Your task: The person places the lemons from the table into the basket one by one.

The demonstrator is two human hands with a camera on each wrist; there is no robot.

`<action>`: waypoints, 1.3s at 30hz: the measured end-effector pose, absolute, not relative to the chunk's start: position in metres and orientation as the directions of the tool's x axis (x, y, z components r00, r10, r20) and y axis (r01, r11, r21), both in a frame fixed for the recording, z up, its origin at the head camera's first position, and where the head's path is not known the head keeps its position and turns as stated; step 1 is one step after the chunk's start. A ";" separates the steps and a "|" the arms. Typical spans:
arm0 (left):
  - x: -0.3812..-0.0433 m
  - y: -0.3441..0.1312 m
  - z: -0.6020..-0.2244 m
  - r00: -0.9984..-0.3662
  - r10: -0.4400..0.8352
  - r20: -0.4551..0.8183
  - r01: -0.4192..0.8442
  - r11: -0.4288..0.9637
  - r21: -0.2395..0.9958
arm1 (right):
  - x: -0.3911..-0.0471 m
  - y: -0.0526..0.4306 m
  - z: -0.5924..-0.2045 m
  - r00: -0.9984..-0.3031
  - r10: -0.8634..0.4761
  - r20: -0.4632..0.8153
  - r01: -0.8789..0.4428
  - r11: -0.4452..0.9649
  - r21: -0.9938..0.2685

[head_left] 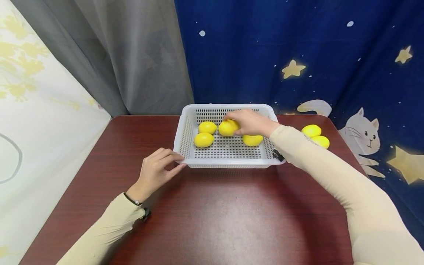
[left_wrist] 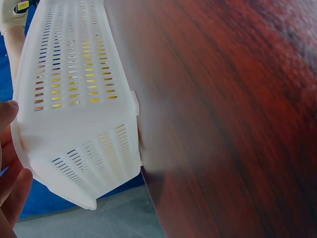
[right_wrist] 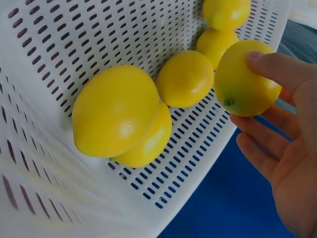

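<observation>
In the head view my right hand [head_left: 249, 122] reaches over a white plastic basket [head_left: 228, 162] and grips a yellow lemon [head_left: 228, 128]. Up close in the right wrist view, the thumb presses one side of this lemon [right_wrist: 242, 84], whose green stem end shows, and the fingers curve behind it. Below and around it, several other lemons [right_wrist: 185, 79] lie in the basket, some partly hidden behind others. My left hand [head_left: 156, 170] pinches the basket's front left corner at the rim, its fingers on top and the thumb [left_wrist: 19, 196] against the outer side.
Two more lemons [head_left: 311, 130] lie on the dark red wooden table [head_left: 232, 217] right of the basket, partly behind the right sleeve. A grey curtain [head_left: 145, 55] and a blue starry curtain [head_left: 238, 55] hang close behind the table's back edge. White patterned cloth [head_left: 39, 129] hangs at the left.
</observation>
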State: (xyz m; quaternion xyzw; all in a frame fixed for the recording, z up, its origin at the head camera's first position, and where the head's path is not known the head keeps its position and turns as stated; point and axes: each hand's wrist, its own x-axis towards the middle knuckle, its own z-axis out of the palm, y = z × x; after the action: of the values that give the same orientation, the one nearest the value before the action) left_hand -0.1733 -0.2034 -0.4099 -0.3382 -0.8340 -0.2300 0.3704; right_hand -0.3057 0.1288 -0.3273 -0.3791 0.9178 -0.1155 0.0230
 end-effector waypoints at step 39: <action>-0.174 -0.203 -0.412 -0.501 0.392 0.772 0.736 0.662 0.141 | -0.318 0.117 -0.333 -0.741 -0.670 -0.044 -0.640 0.725 -0.256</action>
State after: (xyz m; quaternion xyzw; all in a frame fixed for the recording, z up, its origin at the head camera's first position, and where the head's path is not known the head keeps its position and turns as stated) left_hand -0.1743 -0.2030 -0.4122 -0.3381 -0.8341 -0.2337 0.3679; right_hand -0.3183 0.1173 -0.3331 -0.3535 0.9262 -0.1128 0.0669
